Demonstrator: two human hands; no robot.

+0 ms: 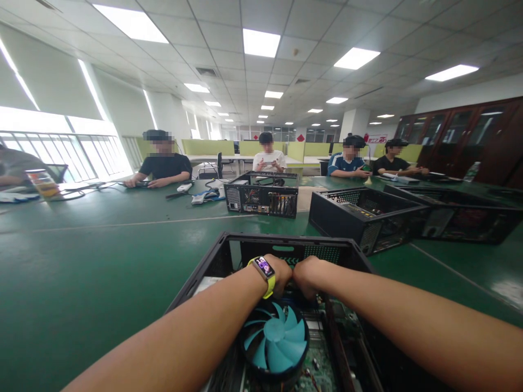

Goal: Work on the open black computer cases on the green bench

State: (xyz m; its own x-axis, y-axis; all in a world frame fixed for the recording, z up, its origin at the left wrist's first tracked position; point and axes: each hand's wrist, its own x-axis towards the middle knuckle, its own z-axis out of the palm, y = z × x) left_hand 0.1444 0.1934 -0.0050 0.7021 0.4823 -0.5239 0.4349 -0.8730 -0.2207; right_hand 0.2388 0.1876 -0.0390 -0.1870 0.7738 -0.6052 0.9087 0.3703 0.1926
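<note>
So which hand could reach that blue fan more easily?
Probably the left hand: its watch-wearing wrist lies directly above the blue cooler fan inside the open computer case. The right hand sits beside it, slightly further right.

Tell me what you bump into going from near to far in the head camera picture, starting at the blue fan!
Blue fan → left hand and right hand, side by side inside the open computer case → second open case on the green table → person in a white shirt.
</note>
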